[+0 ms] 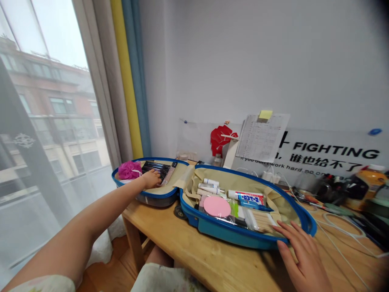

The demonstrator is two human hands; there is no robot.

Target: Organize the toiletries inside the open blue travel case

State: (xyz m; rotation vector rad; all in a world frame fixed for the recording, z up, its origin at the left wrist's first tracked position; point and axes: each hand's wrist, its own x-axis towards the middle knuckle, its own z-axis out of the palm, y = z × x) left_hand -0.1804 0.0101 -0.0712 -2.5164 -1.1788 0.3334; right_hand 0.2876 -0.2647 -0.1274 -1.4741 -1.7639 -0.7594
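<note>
A blue suitcase (227, 237) lies opened flat on the wooden table, its beige-lined halves side by side. My left hand (151, 179) reaches into the left half and rests on a pack of black items (164, 168). Its fingers look spread over the pack. Beside it is a purple bath puff (129, 169). With fingers outstretched, my right hand (300, 249) lies at the near right rim of the other half. Inside that half are a pink round pad (216, 207), a toothpaste tube (247, 197), a bag of cotton swabs (261, 221) and white tubes (209, 187).
Behind the suitcase, papers (261, 138) hang at the wall above the wooden table (206, 259). White cables (340, 231) and an orange-labelled bottle (366, 182) crowd the right side. A curtained window (57, 101) is on the left.
</note>
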